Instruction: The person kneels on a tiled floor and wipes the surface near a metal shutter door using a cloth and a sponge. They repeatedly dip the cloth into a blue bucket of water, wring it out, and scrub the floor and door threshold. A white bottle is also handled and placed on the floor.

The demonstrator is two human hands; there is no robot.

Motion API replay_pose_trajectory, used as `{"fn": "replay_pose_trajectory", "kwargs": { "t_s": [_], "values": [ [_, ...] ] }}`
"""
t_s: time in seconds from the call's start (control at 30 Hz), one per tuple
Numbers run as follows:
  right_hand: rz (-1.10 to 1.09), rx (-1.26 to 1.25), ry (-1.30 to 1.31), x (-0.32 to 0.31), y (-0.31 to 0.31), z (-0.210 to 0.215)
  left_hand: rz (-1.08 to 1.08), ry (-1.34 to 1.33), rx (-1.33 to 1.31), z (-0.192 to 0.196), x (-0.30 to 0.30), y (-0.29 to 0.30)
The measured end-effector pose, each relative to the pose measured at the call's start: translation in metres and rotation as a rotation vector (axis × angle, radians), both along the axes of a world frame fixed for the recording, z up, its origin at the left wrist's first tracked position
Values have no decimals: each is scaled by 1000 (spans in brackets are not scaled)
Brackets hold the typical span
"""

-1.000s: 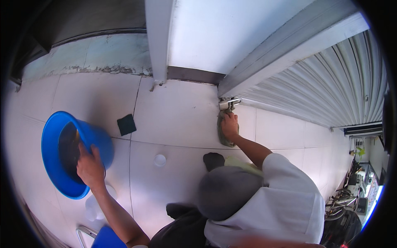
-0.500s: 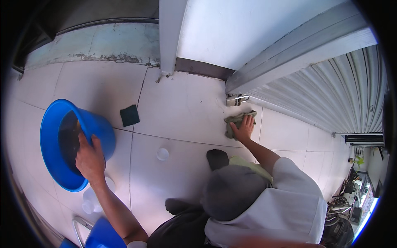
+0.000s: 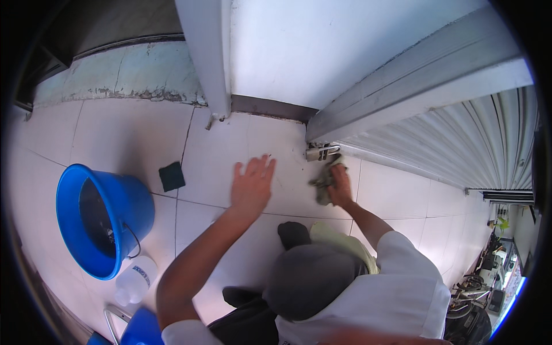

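Note:
My left hand (image 3: pixel 252 184) is over the pale tiles with its fingers spread and nothing in it; whether it touches the floor I cannot tell. A crumpled olive-green cloth (image 3: pixel 322 190) lies bunched under my right hand (image 3: pixel 341 188), which grips it against the floor. Just beyond the cloth, a metal padlock (image 3: pixel 314 154) sits at the foot of the door frame. To the left stands a blue bucket (image 3: pixel 135 201) with dark, murky water inside. Between the bucket and my left hand lies a dark green scouring pad (image 3: pixel 171 176).
A translucent plastic bottle (image 3: pixel 136 282) is beside the bucket, with a blue object (image 3: pixel 141 328) nearer me. A grey post (image 3: pixel 210 63) and a ribbed roller shutter (image 3: pixel 454 138) border the far side and the right. A bicycle (image 3: pixel 460 296) stands at the far right.
My left hand has left the bucket and swung right over the tiles, its fingers now spread. My right hand has turned on the cloth, bunching it narrower near the padlock.

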State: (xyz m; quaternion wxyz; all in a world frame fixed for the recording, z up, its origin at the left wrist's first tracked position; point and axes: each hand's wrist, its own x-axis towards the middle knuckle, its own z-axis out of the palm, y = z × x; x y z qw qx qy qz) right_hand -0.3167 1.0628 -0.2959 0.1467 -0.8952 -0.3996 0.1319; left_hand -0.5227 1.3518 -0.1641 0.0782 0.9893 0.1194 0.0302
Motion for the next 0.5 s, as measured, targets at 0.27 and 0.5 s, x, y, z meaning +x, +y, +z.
{"fn": "replay_pose_trajectory", "kwargs": {
  "t_s": [0.27,0.5],
  "values": [
    [-321,-61,-155,8,31,-11,234,97,-501,-62,125,-67],
    [-17,-11,-25,23,-4,4,269,5,-438,-92,137,-78]
  ]
}}
